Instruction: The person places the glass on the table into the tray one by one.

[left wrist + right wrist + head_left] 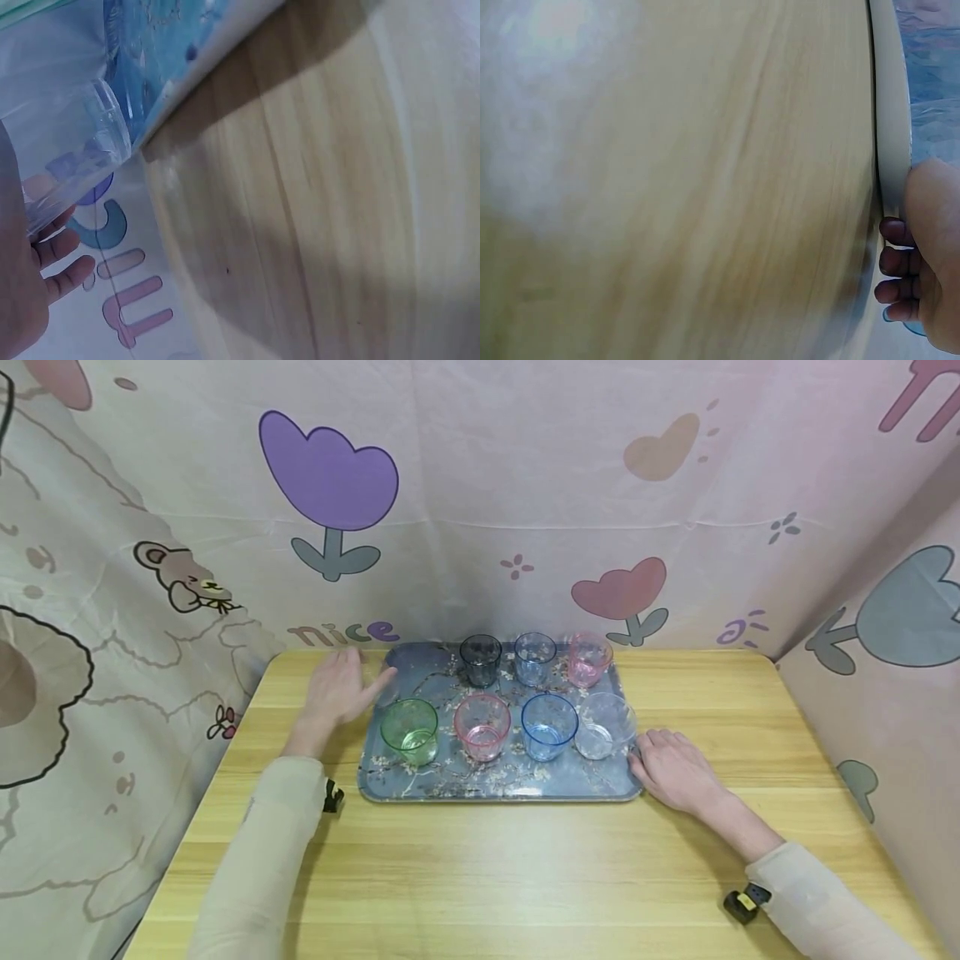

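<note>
In the head view my left hand [337, 685] is at the tray's back left corner, fingers straight and thumb spread out over the rim. A clear cup [71, 142] is beside that hand in the left wrist view, overlapping its fingertips. My right hand [678, 772] rests at the right edge of the patterned blue-grey tray [487, 789], its fingers loosely bent at the rim. Closest to it on the tray stands another clear cup [606, 727]. Along the same front row are a green cup [409, 732], a pink cup [482, 728] and a blue cup [550, 728].
Behind them, a dark grey cup [481, 660], a light blue cup [535, 660] and a second pink cup [589, 660] form the tray's back row. The tray lies on a wooden table [487, 877]. A printed curtain [480, 468] hangs right behind the table's back edge.
</note>
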{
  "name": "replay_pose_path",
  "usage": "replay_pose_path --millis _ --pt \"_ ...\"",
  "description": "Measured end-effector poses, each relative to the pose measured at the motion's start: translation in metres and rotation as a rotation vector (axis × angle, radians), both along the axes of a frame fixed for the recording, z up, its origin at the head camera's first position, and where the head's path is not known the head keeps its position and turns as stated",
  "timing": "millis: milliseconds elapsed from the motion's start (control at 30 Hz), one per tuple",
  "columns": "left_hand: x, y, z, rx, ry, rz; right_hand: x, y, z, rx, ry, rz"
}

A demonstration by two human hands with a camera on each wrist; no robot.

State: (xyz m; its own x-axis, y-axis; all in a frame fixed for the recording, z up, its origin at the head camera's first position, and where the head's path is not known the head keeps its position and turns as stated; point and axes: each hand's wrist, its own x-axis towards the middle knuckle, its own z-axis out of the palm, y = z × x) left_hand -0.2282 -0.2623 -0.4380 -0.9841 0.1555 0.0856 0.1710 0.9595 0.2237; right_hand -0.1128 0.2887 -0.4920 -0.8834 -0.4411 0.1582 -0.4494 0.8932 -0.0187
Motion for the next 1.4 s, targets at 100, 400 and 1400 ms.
replay_pose_path --millis 100,400,1400 --pt "-0.004 0.006 0.002 -0.02 0.0 -0.02 0.0 0.0 0.0 -0.002 -0.001 -0.001" --pt "-0.02 0.025 0.005 -0.032 -0.011 -0.054 0.0 0.0 -0.001 -0.006 0.001 -0.002" --pt "-0.053 0.051 0.003 -0.222 0.051 -0.24 -0.001 0.0 -0.002 -0.005 0.003 0.001"
